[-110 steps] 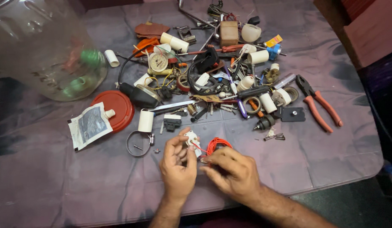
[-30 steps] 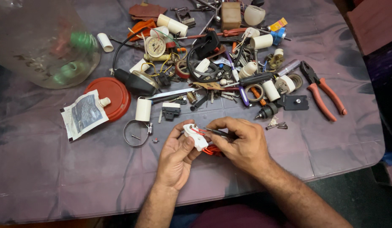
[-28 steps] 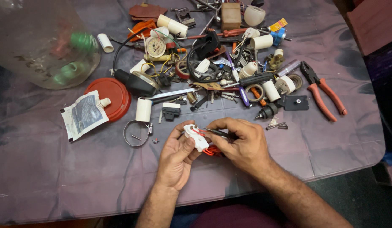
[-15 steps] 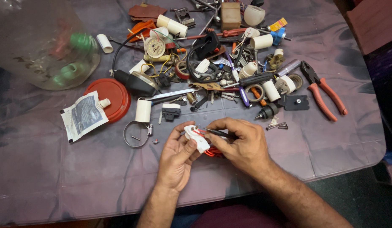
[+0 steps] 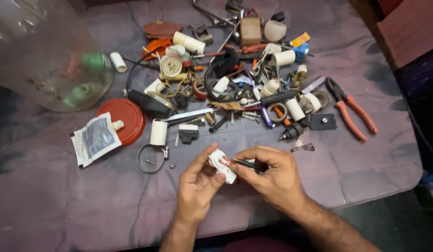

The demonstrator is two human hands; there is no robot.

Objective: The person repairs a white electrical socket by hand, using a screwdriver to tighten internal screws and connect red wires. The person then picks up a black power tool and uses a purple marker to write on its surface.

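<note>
My left hand (image 5: 196, 186) pinches a small white plastic electrical fitting (image 5: 221, 164) with thin red wire on it, held just above the purple cloth. My right hand (image 5: 271, 175) grips a dark-handled screwdriver (image 5: 242, 163), its tip set against the white fitting. Both hands meet near the front middle of the table. The red wire coil under my right hand is mostly hidden.
A heap of small parts and tools covers the table behind my hands: orange-handled pliers (image 5: 351, 115) at right, a red lid (image 5: 125, 118), a metal hose clamp (image 5: 151, 158), a plastic packet (image 5: 94, 139), a clear plastic jar (image 5: 44, 51) at far left. The table edge (image 5: 384, 191) runs front right.
Since the oldest frame my hands have closed together on the white fitting and the screwdriver came onto it. Over the last second they have barely moved.
</note>
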